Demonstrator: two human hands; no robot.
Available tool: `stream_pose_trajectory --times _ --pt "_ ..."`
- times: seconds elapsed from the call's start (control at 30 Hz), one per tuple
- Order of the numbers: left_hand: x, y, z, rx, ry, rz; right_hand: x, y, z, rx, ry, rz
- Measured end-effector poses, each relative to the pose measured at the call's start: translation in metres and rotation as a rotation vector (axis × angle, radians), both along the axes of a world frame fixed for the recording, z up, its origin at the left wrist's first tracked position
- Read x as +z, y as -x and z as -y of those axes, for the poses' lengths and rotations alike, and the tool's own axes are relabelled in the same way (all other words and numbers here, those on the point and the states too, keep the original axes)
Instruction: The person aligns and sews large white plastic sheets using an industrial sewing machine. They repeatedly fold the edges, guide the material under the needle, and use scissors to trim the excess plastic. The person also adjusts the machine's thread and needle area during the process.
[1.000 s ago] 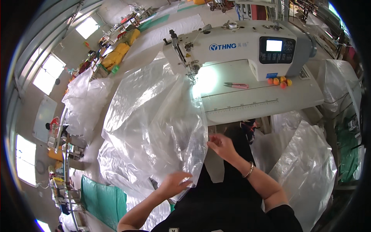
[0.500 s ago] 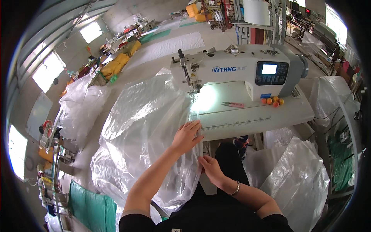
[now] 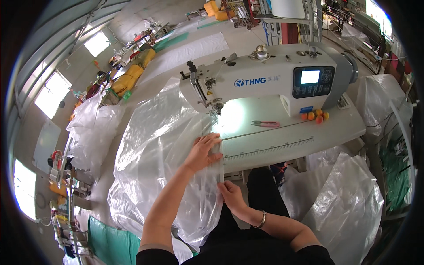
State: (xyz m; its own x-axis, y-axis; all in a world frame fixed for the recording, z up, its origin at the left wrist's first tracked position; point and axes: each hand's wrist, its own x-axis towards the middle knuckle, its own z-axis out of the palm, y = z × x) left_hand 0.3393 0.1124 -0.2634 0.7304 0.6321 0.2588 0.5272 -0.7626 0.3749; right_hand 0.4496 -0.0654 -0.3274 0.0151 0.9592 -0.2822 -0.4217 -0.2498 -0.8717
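On clear plastic sheet [image 3: 148, 141] — left hand [image 3: 203, 152] flat, loosely spread; right hand [image 3: 233, 196] lower — pinching sheet's edge.

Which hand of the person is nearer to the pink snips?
Left. The left hand lies on the sheet, left of the snips and a little toward the body; the right hand pinches the sheet's edge, farther toward the body.

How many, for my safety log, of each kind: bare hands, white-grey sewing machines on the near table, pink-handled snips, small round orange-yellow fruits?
Left hand and right hand on the translucent plastic sheet: 2
Sewing machine: 1
Pink-handled snips: 1
Round orange-yellow fruits: 5
Total: 9
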Motion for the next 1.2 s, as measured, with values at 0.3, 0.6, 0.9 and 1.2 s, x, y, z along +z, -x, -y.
stream_pose_trajectory --times 0.3,0.6,0.9,1.2 --pt "0.0 -0.01 -0.048 0.012 -0.107 0.015 0.0 0.006 -0.013 0.024 -0.067 -0.013" --pt "0.027 -0.024 -0.014 -0.037 -0.047 -0.11 -0.004 0.003 -0.027 0.004 -0.109 -0.038" --pt "0.028 -0.029 -0.013 0.002 -0.031 -0.114 -0.009 -0.002 -0.029 0.041 -0.133 -0.024" --pt "0.028 -0.028 -0.015 0.031 -0.014 -0.125 -0.006 -0.006 -0.011 0.16 -0.11 -0.136"
